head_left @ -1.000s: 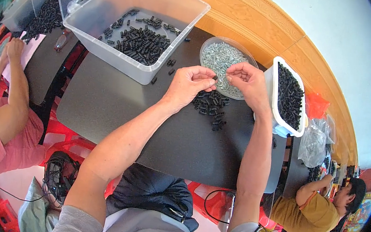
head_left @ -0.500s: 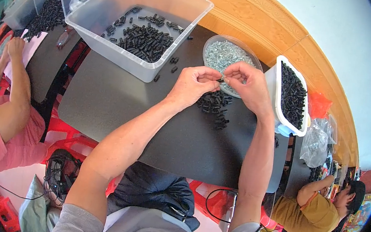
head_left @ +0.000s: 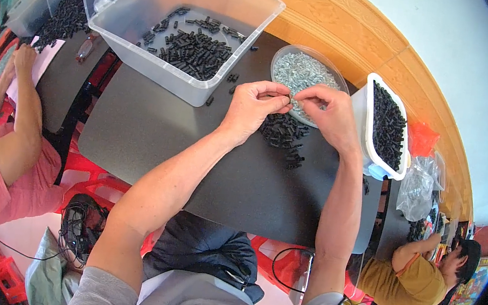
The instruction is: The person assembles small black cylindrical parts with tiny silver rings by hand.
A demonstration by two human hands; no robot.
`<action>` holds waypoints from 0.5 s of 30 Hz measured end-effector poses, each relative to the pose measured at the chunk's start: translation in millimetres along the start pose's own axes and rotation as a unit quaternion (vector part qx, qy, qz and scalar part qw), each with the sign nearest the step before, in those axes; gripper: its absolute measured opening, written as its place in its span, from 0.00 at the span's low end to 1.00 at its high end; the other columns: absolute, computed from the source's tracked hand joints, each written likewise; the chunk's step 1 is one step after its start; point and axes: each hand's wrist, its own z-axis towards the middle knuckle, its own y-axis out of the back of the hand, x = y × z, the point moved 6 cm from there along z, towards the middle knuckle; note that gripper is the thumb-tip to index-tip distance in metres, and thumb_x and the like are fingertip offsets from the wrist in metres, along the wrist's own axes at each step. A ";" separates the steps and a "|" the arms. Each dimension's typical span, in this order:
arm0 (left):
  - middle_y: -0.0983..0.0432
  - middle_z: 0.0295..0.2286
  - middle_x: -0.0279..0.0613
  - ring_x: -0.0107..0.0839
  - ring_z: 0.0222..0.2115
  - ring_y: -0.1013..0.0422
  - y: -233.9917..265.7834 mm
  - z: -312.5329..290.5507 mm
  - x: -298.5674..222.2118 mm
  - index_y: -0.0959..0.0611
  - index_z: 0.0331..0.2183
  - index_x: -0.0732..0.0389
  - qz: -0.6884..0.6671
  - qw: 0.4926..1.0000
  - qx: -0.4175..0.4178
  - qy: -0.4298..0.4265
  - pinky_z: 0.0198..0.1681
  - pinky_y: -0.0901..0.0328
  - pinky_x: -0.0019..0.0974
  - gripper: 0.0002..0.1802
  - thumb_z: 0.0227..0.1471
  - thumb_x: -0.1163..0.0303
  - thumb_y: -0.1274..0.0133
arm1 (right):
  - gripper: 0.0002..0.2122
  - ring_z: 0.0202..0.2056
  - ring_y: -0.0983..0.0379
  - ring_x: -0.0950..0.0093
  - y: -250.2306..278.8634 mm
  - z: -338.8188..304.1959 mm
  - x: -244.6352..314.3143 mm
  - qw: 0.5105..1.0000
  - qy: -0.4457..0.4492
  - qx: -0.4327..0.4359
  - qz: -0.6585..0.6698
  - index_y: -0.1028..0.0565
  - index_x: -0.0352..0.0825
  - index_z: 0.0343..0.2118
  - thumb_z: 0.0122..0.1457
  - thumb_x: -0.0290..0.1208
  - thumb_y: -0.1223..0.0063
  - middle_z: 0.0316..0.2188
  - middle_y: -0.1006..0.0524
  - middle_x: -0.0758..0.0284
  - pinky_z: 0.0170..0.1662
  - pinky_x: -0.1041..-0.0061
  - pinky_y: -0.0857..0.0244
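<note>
My left hand (head_left: 250, 109) is closed in a pinch, with a small black plastic piece (head_left: 290, 98) just showing at its fingertips. Close against it, my right hand (head_left: 332, 119) is also pinched; what its fingers hold is too small to make out. Both hands are over the near edge of a round clear tub (head_left: 343, 82) filled with small silvery metal parts (head_left: 304, 69). On the table below them lies a heap of short black cylindrical pieces (head_left: 283, 132), partly covered by my left hand.
A large clear bin (head_left: 162, 72) with black pieces stands at the back left of the dark table (head_left: 154, 135). On the right is a white tub (head_left: 364, 127) full of black pieces, beside a clear plastic bag (head_left: 416, 189). People sit at tables to left and right.
My fingertips have shifted slightly upward and parted a little, so the black piece shows less. The view has moved slightly; the heap and containers stay put.
</note>
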 end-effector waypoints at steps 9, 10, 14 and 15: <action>0.19 0.35 0.39 0.22 0.37 0.24 -5.5 0.7 -2.0 0.18 0.44 0.67 0.113 0.992 0.005 -0.051 0.44 0.29 0.26 0.16 0.51 0.81 0.39 | 0.06 0.32 0.20 0.75 -1.6 -0.2 8.0 1.000 -0.010 -0.020 0.016 0.20 0.30 0.36 0.55 0.19 0.44 0.29 0.18 0.62 0.37 0.76 0.27; 0.20 0.35 0.38 0.21 0.36 0.24 -4.8 0.6 -2.4 0.19 0.44 0.67 0.130 0.989 0.011 -0.062 0.43 0.29 0.25 0.16 0.51 0.81 0.39 | 0.06 0.32 0.20 0.75 -2.4 0.2 10.0 1.000 -0.012 -0.017 0.009 0.20 0.29 0.36 0.56 0.19 0.44 0.29 0.18 0.62 0.37 0.76 0.27; 0.19 0.35 0.36 0.19 0.34 0.25 -1.4 -1.9 -0.4 0.18 0.41 0.66 0.168 0.984 0.017 -0.051 0.40 0.30 0.24 0.13 0.51 0.81 0.39 | 0.05 0.32 0.19 0.75 -4.3 0.2 15.0 1.000 -0.013 -0.011 -0.009 0.21 0.29 0.35 0.55 0.19 0.44 0.29 0.18 0.62 0.37 0.75 0.27; 0.18 0.33 0.36 0.19 0.33 0.25 -4.1 -2.1 -0.9 0.17 0.39 0.66 0.181 0.982 0.013 -0.050 0.39 0.29 0.25 0.11 0.50 0.81 0.39 | 0.05 0.32 0.19 0.75 -3.6 -0.7 13.0 1.000 -0.014 -0.004 -0.011 0.21 0.29 0.35 0.55 0.19 0.44 0.28 0.18 0.62 0.37 0.75 0.27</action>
